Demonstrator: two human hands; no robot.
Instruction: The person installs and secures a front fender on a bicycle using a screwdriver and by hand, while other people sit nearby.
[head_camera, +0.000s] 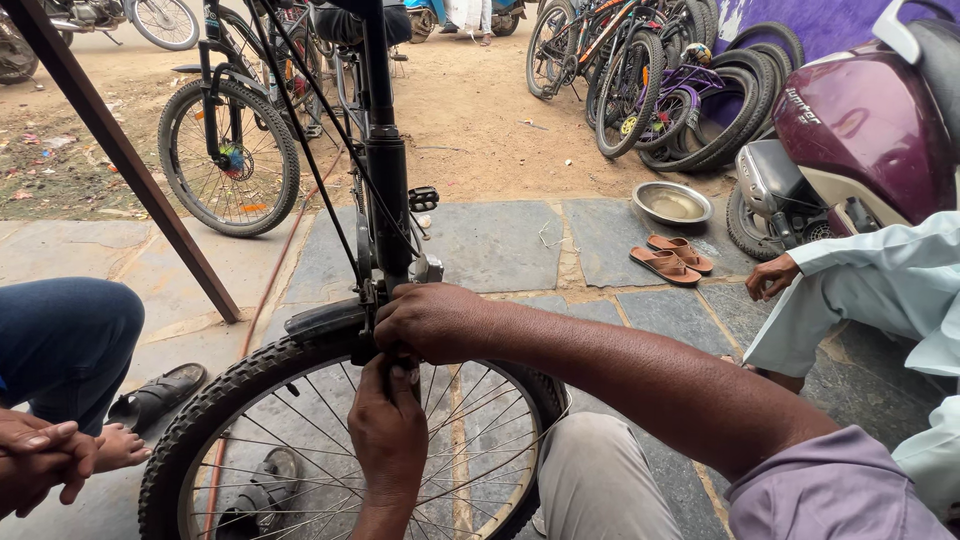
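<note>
A black bicycle stands in front of me, its knobbly front wheel (215, 400) low in the head view and its fork (388, 180) rising up the middle. My right hand (430, 320) wraps around the brake area where the fork meets the tyre. My left hand (388, 425) reaches up from below, between the spokes, with its fingers pinched on a small part just under the right hand. The part itself is hidden by my fingers.
A person in blue trousers (65, 345) sits at the left with clasped hands. Another person in pale clothes (880, 290) sits at the right beside a maroon scooter (860, 130). A steel bowl (672, 203), brown sandals (670, 258), parked bicycles (230, 150) and tyres (720, 100) lie beyond.
</note>
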